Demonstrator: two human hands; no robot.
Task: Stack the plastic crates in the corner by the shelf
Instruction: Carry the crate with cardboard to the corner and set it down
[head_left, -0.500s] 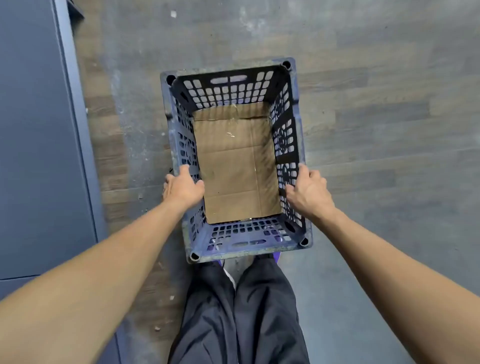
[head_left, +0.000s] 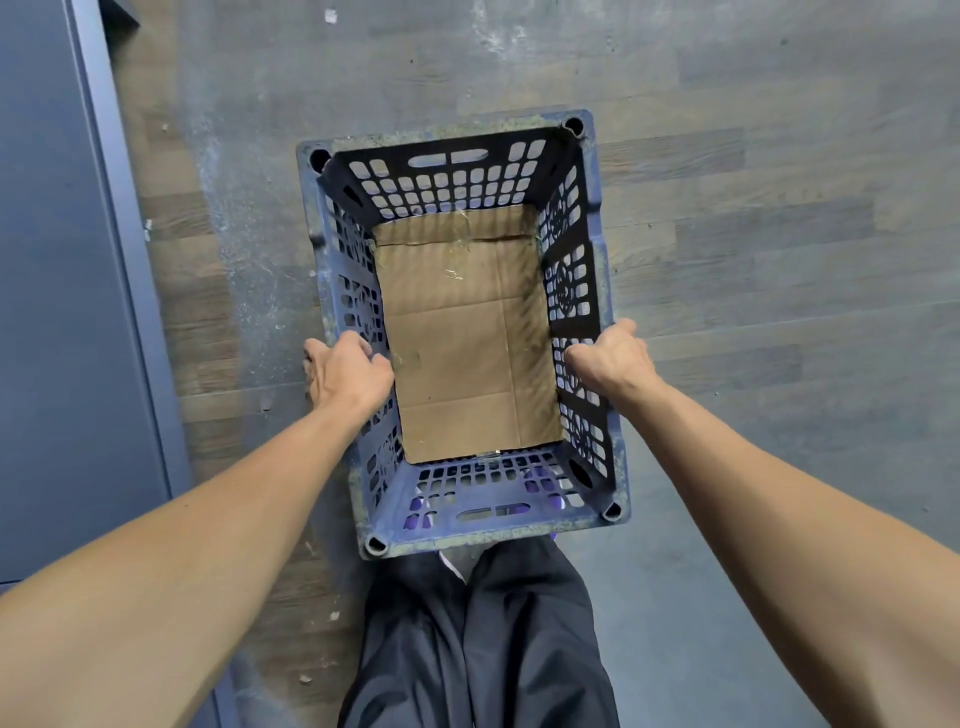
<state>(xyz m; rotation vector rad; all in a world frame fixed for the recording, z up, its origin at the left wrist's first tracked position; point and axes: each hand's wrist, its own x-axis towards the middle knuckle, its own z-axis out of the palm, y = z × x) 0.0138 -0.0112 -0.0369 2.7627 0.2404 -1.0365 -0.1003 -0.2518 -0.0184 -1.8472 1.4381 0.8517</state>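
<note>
The plank floor (head_left: 779, 260) fills the view, and a dark blue cabinet (head_left: 62, 312), perhaps the shelf unit, runs along the 9 o'clock edge. The blue plastic crate (head_left: 447, 136) lies straight ahead of the person's legs with its long axis from 12 to 6 o'clock and a cardboard sheet (head_left: 457, 353) lining its bottom. The left hand (head_left: 345, 371) grips the 9 o'clock wall and the right hand (head_left: 613, 361) the 3 o'clock wall, each on the near half, so I judge the carry goes toward 9.

Crate (head_left: 592, 260) on floor (head_left: 779, 208), right of cabinet (head_left: 62, 312); cardboard (head_left: 462, 338) inside; hands (head_left: 348, 374) (head_left: 613, 358) on opposite side rims.
</note>
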